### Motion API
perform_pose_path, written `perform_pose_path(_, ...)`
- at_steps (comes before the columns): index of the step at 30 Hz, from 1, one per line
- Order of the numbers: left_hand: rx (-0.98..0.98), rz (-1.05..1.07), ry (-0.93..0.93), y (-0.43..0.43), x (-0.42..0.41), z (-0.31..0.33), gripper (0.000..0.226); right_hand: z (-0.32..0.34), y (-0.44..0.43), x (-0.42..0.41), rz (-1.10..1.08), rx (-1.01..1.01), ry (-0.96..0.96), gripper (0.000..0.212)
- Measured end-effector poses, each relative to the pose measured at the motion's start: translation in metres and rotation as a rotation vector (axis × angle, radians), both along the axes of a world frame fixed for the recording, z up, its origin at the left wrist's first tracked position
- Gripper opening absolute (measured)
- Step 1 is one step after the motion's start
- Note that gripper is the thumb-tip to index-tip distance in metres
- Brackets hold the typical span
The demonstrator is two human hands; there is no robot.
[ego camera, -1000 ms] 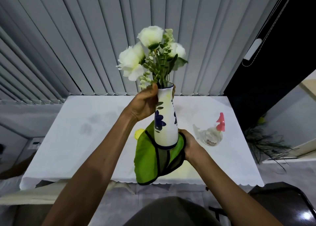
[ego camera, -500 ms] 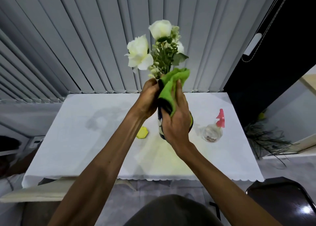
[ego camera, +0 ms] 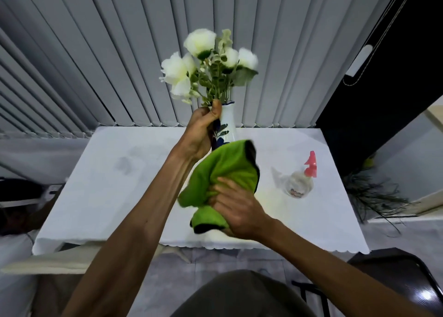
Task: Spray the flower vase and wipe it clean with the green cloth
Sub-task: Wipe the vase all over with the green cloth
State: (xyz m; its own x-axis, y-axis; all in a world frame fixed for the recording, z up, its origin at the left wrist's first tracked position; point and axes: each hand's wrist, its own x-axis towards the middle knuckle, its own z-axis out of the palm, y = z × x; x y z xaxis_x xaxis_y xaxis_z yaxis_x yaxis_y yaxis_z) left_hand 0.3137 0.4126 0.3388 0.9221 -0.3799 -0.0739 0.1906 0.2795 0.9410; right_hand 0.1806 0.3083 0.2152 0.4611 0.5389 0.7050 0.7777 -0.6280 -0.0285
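My left hand (ego camera: 201,129) grips the neck of a white vase (ego camera: 227,127) painted with blue leaves, holding it up above the table. White flowers (ego camera: 200,64) with green stems stand in it. My right hand (ego camera: 236,210) clutches the bunched green cloth (ego camera: 224,173) against the vase's lower body, which the cloth hides. A clear spray bottle (ego camera: 299,185) with a pink trigger head stands on the table to the right, apart from both hands.
A white tablecloth (ego camera: 107,185) covers the table. Grey vertical blinds (ego camera: 119,53) hang behind it. A dark chair (ego camera: 395,273) stands at the lower right, and a dark plant (ego camera: 374,194) lies on the floor right of the table.
My right hand has slid the green cloth down from the vase's neck to its lower body. The neck's blue leaf pattern shows again. The left hand keeps its grip.
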Motion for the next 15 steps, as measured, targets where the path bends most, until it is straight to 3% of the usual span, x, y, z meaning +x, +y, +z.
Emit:
perform_pose_path(3, 0.036, -0.035, -0.051, -0.001, -0.002, 0.002, 0.062, -0.014, 0.01, -0.007, -0.007, -0.007, 0.023, 0.04)
perform_pose_path(6, 0.021, -0.035, -0.095, 0.0, -0.003, 0.0, 0.054, -0.027, 0.009, -0.006, -0.028, -0.03, 0.055, 0.052)
perform_pose_path(8, -0.022, 0.004, -0.109, 0.004, -0.001, -0.001, 0.034, -0.037, 0.0, -0.007, -0.064, -0.079, 0.118, 0.05)
perform_pose_path(9, -0.068, 0.038, -0.099, 0.006, 0.001, 0.001, 0.032, -0.041, -0.005, -0.008, -0.109, -0.096, 0.185, 0.045)
perform_pose_path(11, -0.105, 0.064, -0.061, 0.011, 0.006, 0.002, 0.06, -0.057, -0.014, -0.008, -0.311, -0.007, 0.531, 0.039)
perform_pose_path(12, -0.128, 0.065, -0.06, 0.013, 0.006, 0.003, 0.059, -0.063, -0.019, -0.008, -0.461, 0.154, 0.797, 0.038)
perform_pose_path(13, -0.139, 0.059, -0.065, 0.015, 0.005, 0.006, 0.054, -0.066, -0.024, -0.008, -0.61, 0.448, 1.065, 0.038)
perform_pose_path(15, -0.172, 0.038, -0.074, 0.016, 0.003, 0.009, 0.043, -0.058, -0.034, -0.005, -0.772, 1.281, 1.471, 0.042)
